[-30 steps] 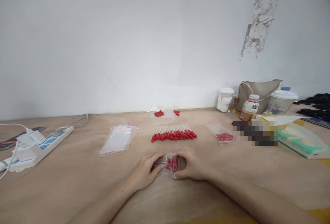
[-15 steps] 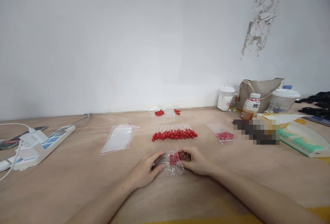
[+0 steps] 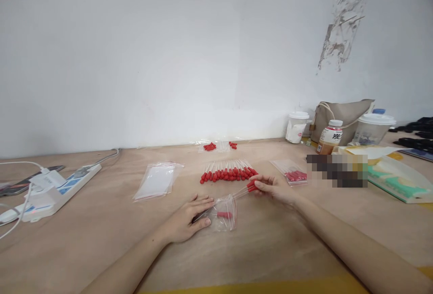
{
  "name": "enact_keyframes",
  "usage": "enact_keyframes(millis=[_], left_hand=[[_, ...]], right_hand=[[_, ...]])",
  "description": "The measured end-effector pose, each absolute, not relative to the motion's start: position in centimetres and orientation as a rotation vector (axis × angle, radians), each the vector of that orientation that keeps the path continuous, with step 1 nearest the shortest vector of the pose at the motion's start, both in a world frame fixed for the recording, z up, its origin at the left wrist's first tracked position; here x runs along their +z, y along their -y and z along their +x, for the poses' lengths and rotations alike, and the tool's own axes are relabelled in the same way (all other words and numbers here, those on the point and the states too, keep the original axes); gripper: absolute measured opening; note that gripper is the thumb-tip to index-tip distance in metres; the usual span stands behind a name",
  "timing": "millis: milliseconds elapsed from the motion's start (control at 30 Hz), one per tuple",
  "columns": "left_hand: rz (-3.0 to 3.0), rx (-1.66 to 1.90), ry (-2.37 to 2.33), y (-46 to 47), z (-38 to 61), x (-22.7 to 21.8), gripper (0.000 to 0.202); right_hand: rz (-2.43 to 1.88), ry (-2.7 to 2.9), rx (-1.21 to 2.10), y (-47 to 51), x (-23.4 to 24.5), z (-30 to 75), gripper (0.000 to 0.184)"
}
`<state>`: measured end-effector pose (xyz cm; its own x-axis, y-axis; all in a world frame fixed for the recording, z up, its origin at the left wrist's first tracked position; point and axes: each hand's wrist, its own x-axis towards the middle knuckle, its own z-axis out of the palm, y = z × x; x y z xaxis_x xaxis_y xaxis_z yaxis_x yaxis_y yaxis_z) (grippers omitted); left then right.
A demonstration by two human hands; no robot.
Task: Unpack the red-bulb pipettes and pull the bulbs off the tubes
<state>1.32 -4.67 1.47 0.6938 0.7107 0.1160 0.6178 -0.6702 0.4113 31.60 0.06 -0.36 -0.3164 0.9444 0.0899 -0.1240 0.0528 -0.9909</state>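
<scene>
A clear zip-lock bag lies on the table in front of me, with one red-ended stick inside. My left hand holds its left side, thumb and fingers on the plastic. Up and right of the bag, my right hand pinches a few thin pale sticks by their red ends. Their thin ends point down-left to the bag's mouth; whether the tips are inside is unclear. Just beyond lies a row of similar red-ended sticks, thin ends facing the wall.
Flat bags lie at left, near a power strip with plugged chargers. A filled bag sits at right. Small red pieces lie by the wall. Bottle, cups and a pouch stand back right.
My right hand has moved up and right, away from the bag, with red-ended sticks now showing in its fingers. Fewer red ends show in the bag. My left hand has shifted slightly left.
</scene>
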Motion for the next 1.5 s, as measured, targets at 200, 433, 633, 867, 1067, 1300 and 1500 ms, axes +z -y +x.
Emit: enact_keyframes(millis=[200, 433, 633, 867, 1067, 1300, 1500], left_hand=[[2.606, 0.320, -1.037, 4.6, 1.2, 1.3, 0.049], [2.625, 0.351, -1.050, 4.4, 1.3, 1.0, 0.049], [2.613, 0.353, -1.054, 4.5, 1.3, 1.2, 0.049], [2.612, 0.350, -1.056, 4.4, 1.2, 1.1, 0.049], [2.598, 0.369, -1.060, 4.4, 1.2, 1.0, 0.048], [2.597, 0.401, -1.056, 4.4, 1.2, 1.0, 0.048], [2.561, 0.412, -1.137, 4.5, 1.3, 1.0, 0.049]], right_hand=[[-0.915, 1.226, 1.156, -2.0, 2.8, 33.9, 0.039], [-0.854, 1.555, 0.479, -4.1, 4.2, 28.1, 0.025], [-0.785, 2.154, -0.035, -6.1, 2.1, 22.0, 0.023], [-0.792, 2.252, -0.062, -7.1, 0.7, 20.4, 0.016], [-0.833, 2.141, -0.071, -5.7, 0.5, 21.6, 0.021], [-0.812, 2.033, 0.030, -1.1, 0.4, 25.7, 0.016], [-0.903, 2.107, 0.233, 2.1, -0.7, 26.3, 0.006]])
